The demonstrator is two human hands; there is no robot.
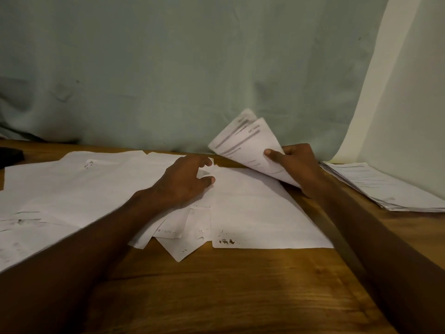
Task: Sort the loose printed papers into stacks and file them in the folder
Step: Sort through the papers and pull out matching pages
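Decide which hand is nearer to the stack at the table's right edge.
Right. The right hand, holding curled sheets, is just left of the stack. The left hand rests on loose papers further left.

White papers (pixel 108 184), brown wood-grain table (pixel 240 285), pale green curtain (pixel 168 68)

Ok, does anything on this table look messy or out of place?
Yes. The loose papers lie fanned and overlapping at skewed angles under the left hand, unlike the squared stack at the right. No folder shows.
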